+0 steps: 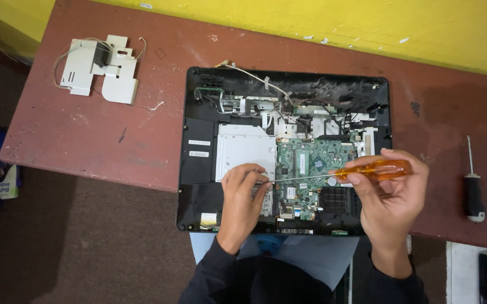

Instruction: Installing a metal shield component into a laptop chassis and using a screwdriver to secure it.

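Opened-up computer [286, 151] flat on the reddish counter [85, 141], back cover off, green board [311, 169] exposed.

Right hand [392, 194] is clenched round the orange screwdriver [374, 169], held nearly level so the thin shaft reaches across the board; left hand [244, 200] pinches the tip with its fingers [257, 183], looks like to steady it. Loose white cable [266, 83] runs along the top edge, a metal bracket with wires [103, 68] sits far left, and a black-handled screwdriver [472, 188] lies well off right.
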